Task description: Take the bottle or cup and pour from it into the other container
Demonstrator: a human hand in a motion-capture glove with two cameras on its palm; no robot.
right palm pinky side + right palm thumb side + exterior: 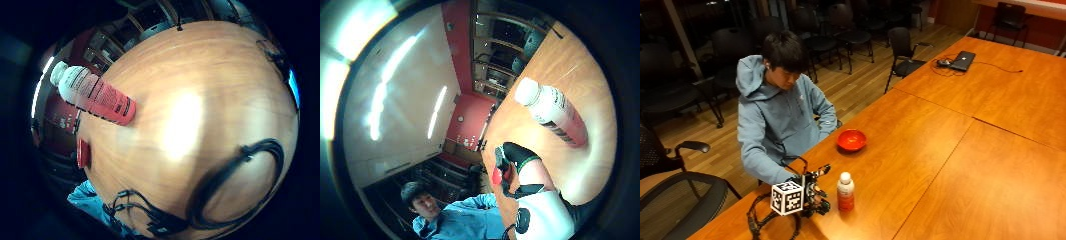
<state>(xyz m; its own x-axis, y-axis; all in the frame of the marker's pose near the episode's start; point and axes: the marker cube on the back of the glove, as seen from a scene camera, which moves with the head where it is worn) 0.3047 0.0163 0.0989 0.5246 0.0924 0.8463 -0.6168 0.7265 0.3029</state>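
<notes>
Red-tinted bottle waits upright, gloved hand closing in beside it

Plastic by the look of it, the bottle [846,191] stands on the wooden table [953,150] with its white cap on, pinkish-red below, a printed label round the body. The right hand [814,196] sits just beside it, not touching, and whether its fingers are spread or curled I cannot tell; nothing appears to be held. The red bowl [852,139] lies further along the table, near the person, well apart from the bottle. My read: a filled bottle like this is moderately heavy, fairly stiff, with a smooth label that may slip. Best hold looks to be around the mid-body, on the label band, keeping clear of the cap, which seems to need removing before any pour.
</notes>
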